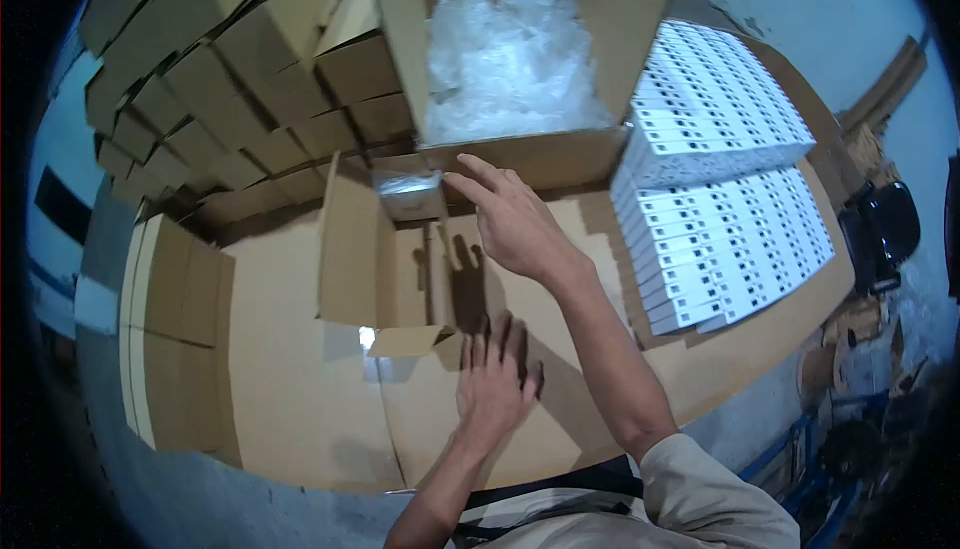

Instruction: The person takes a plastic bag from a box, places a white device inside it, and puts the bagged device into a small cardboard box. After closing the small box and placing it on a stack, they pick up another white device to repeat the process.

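Observation:
An open cardboard box (pixel 350 249) lies in the middle of the table, its near flap folded out towards me. At its far end is a clear, shiny plastic-covered piece (pixel 410 185); what lies under the plastic I cannot make out. My left hand (pixel 495 374) is at the near end beside the flap, fingers spread and holding nothing. Raised over the far right of the box, my right hand (pixel 520 219) has its fingers stretched out with nothing in them. Shadows of the hands fall into the box and onto the table.
A large carton (pixel 530 157) full of clear plastic bags (pixel 515 59) stands at the back. Stacks of white boxes with dark marks (pixel 720 199) are on the right. Brown cartons (pixel 220 59) pile up at the back left, and more cartons (pixel 180 319) stand at the left edge.

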Action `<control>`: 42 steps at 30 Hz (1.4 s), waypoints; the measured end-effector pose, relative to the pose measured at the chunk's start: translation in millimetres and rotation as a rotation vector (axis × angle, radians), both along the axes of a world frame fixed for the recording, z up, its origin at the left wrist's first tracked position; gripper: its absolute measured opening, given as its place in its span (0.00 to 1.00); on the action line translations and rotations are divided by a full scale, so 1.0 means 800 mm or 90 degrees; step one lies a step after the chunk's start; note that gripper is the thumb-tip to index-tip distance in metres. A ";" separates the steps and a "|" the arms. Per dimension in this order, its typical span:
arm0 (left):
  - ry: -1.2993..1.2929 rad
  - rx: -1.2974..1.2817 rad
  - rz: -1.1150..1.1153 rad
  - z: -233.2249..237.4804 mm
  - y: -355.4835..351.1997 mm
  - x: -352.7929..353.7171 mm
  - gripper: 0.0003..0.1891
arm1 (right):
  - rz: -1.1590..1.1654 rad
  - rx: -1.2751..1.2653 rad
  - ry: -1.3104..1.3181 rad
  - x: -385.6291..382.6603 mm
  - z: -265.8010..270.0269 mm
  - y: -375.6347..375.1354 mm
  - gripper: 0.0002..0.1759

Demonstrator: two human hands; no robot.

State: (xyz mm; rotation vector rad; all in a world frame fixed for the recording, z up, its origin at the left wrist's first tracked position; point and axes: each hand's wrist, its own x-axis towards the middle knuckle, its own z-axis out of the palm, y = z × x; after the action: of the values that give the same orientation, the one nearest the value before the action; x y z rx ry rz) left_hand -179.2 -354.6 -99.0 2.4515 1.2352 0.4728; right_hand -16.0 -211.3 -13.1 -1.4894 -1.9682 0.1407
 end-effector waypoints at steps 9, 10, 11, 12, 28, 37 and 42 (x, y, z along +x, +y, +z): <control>-0.066 0.129 0.043 -0.026 0.112 0.078 0.31 | -0.210 0.113 -0.024 0.101 0.045 -0.163 0.29; -0.049 0.129 0.041 -0.027 0.123 0.082 0.30 | -0.238 0.123 -0.026 0.113 0.045 -0.186 0.29; -0.031 0.129 0.042 -0.027 0.132 0.085 0.29 | -0.262 0.133 -0.026 0.124 0.045 -0.208 0.30; -0.031 0.127 0.040 -0.029 0.140 0.088 0.29 | -0.295 0.123 -0.035 0.134 0.042 -0.230 0.30; 0.015 0.133 0.041 -0.030 0.159 0.099 0.27 | -0.608 0.026 -0.146 0.224 -0.068 -0.423 0.38; 0.030 0.140 0.037 -0.028 0.161 0.100 0.27 | -0.580 0.085 -0.019 0.231 -0.081 -0.433 0.32; 0.032 0.135 0.041 -0.029 0.160 0.100 0.27 | -0.608 0.103 0.079 0.232 -0.094 -0.437 0.27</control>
State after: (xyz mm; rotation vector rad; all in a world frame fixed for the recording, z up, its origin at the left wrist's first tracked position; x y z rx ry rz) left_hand -99.6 -226.3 -121.8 2.6198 1.3496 0.5917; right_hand 170.0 -561.2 -88.5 -2.0676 -0.9788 -0.3227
